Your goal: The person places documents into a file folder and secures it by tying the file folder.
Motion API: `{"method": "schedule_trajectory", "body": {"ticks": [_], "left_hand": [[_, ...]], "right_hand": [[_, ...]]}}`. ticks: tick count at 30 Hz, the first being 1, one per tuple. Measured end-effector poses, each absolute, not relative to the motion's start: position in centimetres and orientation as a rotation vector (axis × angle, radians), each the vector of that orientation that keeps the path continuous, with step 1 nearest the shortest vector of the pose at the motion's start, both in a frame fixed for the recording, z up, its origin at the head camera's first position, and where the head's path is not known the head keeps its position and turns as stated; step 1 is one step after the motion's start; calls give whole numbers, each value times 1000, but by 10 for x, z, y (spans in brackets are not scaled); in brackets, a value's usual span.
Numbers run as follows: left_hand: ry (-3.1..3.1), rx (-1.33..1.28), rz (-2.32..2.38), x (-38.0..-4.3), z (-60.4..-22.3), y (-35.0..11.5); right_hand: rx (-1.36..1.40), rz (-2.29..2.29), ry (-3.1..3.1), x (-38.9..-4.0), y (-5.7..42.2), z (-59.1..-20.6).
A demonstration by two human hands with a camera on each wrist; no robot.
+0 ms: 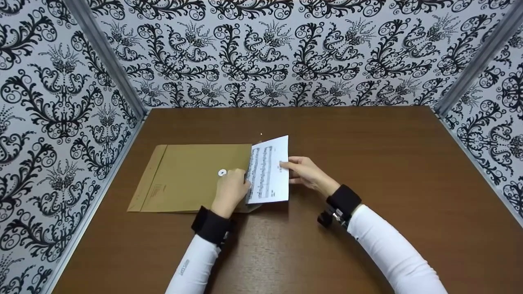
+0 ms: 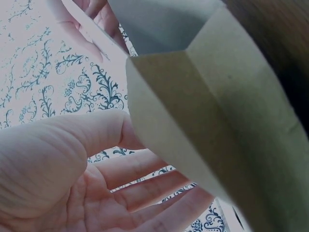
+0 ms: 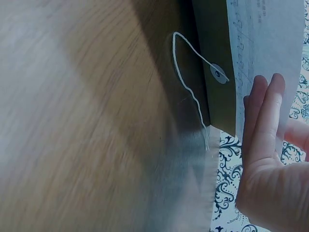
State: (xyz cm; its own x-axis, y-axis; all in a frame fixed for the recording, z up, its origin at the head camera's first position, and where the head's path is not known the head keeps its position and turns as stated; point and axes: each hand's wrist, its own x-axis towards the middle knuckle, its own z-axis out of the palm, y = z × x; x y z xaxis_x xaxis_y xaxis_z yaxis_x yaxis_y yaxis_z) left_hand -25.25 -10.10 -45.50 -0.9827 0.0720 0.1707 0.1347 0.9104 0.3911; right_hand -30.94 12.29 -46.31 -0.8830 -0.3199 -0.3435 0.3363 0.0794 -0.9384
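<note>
A brown paper envelope (image 1: 192, 163) lies on the table with its open end to the right. My left hand (image 1: 231, 188) grips the edge of that open end; in the left wrist view the thumb and fingers (image 2: 145, 186) are at the envelope's mouth (image 2: 227, 111), which gapes. Part of a white sheet of music (image 1: 269, 171) sticks out of the opening, its inner end hidden inside. My right hand (image 1: 308, 174) pinches the sheet's outer edge, thumb on the printed face and fingers behind it. The right wrist view shows the sheet (image 3: 268, 38) beside the fingers.
A white string (image 3: 179, 72) hangs from a round white disc (image 3: 218, 73) on the envelope's flap. Another white disc (image 1: 222, 172) is on the envelope's upper face. The brown table (image 1: 392, 163) meets patterned walls (image 1: 269, 53) at the back and both sides.
</note>
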Motion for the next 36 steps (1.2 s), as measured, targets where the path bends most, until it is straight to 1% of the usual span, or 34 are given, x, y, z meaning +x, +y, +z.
{"method": "schedule_trajectory", "body": {"ticks": [14, 36], "left_hand": [[-2898, -159, -635, -251, -453, -101], [-2895, -174, -622, -250, -451, -101]], "right_hand": [[-41, -1849, 1906, -304, 128, -461], [-51, -1898, 1839, -307, 106, -463]]}}
